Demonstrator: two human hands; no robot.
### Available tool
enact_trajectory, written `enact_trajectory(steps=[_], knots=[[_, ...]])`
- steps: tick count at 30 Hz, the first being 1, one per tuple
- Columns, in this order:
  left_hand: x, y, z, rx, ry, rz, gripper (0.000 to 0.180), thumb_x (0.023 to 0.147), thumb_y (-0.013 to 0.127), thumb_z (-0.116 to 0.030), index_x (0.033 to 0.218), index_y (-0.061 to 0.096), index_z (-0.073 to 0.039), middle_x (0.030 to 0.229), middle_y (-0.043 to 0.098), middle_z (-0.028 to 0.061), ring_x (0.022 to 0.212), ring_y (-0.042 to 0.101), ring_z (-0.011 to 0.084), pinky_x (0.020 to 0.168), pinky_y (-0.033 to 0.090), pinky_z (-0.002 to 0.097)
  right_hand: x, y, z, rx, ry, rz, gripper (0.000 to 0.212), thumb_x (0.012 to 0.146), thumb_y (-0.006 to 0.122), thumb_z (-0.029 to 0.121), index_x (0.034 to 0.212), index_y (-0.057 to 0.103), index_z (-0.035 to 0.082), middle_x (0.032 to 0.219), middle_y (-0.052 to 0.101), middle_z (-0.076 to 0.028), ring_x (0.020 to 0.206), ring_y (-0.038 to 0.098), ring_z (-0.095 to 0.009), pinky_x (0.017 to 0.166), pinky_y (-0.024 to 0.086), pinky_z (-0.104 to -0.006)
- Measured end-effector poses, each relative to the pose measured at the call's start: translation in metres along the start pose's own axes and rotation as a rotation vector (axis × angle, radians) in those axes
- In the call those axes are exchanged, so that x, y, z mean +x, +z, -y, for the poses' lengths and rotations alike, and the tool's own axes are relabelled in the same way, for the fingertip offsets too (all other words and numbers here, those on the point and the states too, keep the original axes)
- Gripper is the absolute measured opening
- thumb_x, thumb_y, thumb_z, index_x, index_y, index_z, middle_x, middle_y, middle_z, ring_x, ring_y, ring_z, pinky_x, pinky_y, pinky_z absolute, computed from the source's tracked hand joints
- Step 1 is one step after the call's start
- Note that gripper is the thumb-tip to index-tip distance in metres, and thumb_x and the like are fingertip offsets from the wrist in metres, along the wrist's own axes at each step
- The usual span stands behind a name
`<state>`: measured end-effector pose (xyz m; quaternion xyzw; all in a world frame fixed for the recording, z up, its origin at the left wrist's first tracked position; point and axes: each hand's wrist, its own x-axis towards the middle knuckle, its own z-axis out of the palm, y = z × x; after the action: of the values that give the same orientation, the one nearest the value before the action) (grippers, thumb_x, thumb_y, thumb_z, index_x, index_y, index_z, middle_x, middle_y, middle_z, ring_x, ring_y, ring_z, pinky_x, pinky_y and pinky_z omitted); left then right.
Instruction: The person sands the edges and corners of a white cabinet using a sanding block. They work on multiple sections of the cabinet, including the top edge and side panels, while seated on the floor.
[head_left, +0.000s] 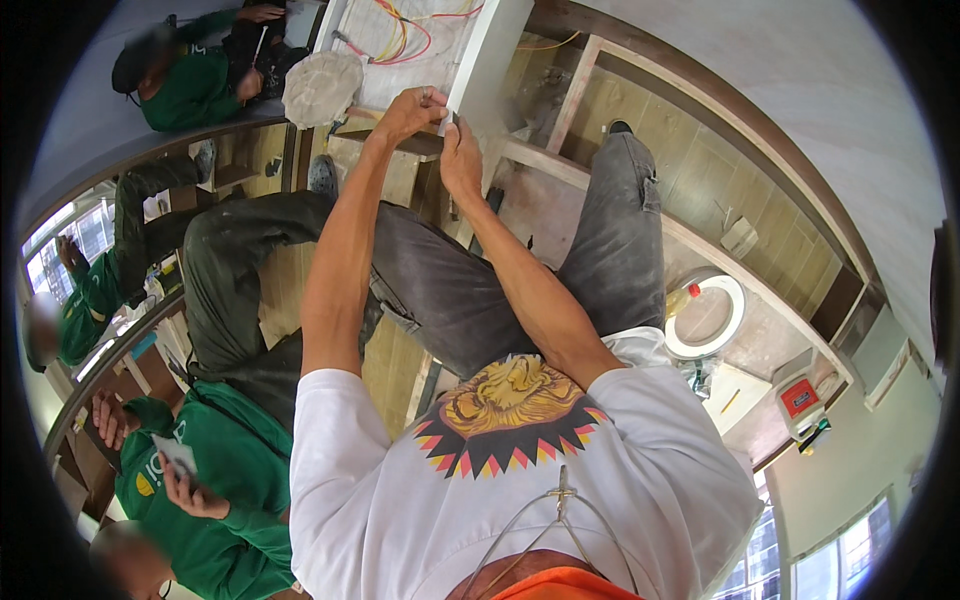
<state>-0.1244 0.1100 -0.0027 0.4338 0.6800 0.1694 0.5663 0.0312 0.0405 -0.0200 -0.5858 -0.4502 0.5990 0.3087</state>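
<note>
Both hands meet at the near edge of an upright white panel (pixel 488 62), arms stretched out in front of me. My left hand (pixel 408 114) has its fingers bent together against that edge, pinching something too small to name. Just to its right, my right hand (pixel 460 160) is closed, thumb and fingers together. A small dark piece (pixel 453 118) shows at its fingertips; its kind cannot be made out. Behind the left hand, red and yellow wires (pixel 400 38) lie loose on a pale surface. A round, crumpled cream-coloured thing (pixel 322 88) sits left of that hand.
A long wooden frame (pixel 690 240) runs along my right, with a white ring (pixel 706 316) and a red-and-grey box (pixel 800 400) beside it. Close on my left, a person in a green sweatshirt (pixel 235 470) holds a phone (pixel 176 454). Other green-clad figures appear at the upper left.
</note>
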Motion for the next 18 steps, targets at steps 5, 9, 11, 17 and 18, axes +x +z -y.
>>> enact_trajectory(steps=[5, 9, 11, 17, 18], knots=[[-0.002, 0.005, -0.01, 0.025, -0.016, -0.014, 0.016, 0.091, 0.07, -0.007, 0.104, 0.067, 0.001, 0.094, 0.069, 0.0072, 0.086, 0.066, 0.0152, 0.08, 0.055, 0.0291, 0.003, 0.002, -0.002, 0.001, -0.036, 0.008, 0.062, 0.106, 0.038, 0.04, 0.147, 0.044, -0.006, 0.124, 0.059, -0.036, 0.12, 0.057, -0.047, 0.104, 0.044, -0.0494], [-0.001, 0.004, -0.003, -0.057, -0.029, 0.0, 0.016, 0.091, 0.069, -0.007, 0.105, 0.067, 0.001, 0.095, 0.069, 0.0067, 0.086, 0.066, 0.0156, 0.079, 0.055, 0.0291, 0.0, 0.002, 0.003, 0.035, -0.02, -0.004, 0.062, 0.106, 0.038, 0.039, 0.146, 0.045, -0.008, 0.125, 0.059, -0.036, 0.121, 0.056, -0.047, 0.105, 0.043, -0.0494], [0.001, 0.003, -0.002, 0.0, -0.012, -0.002, 0.016, 0.092, 0.069, -0.007, 0.105, 0.066, 0.001, 0.095, 0.069, 0.007, 0.087, 0.066, 0.0155, 0.079, 0.056, 0.0288, 0.006, 0.001, 0.001, 0.052, -0.031, -0.006, 0.062, 0.106, 0.038, 0.038, 0.145, 0.045, -0.009, 0.127, 0.058, -0.036, 0.121, 0.056, -0.048, 0.106, 0.043, -0.0497], [0.004, 0.001, 0.008, 0.027, -0.006, -0.004, 0.015, 0.091, 0.068, -0.006, 0.105, 0.066, 0.001, 0.095, 0.069, 0.0076, 0.087, 0.066, 0.0148, 0.08, 0.056, 0.0287, 0.015, 0.003, -0.012, 0.025, -0.08, -0.055, 0.045, 0.105, 0.033, 0.028, 0.131, 0.056, -0.001, 0.121, 0.062, -0.032, 0.116, 0.057, -0.048, 0.1, 0.042, -0.0505], [0.005, 0.002, 0.005, 0.041, -0.005, -0.006, 0.015, 0.091, 0.068, -0.006, 0.104, 0.066, 0.001, 0.095, 0.069, 0.0077, 0.087, 0.066, 0.0148, 0.08, 0.056, 0.0286, 0.014, 0.002, -0.007, -0.003, -0.068, -0.053, 0.045, 0.105, 0.033, 0.029, 0.13, 0.056, -0.002, 0.121, 0.062, -0.032, 0.116, 0.057, -0.049, 0.1, 0.042, -0.0507]])
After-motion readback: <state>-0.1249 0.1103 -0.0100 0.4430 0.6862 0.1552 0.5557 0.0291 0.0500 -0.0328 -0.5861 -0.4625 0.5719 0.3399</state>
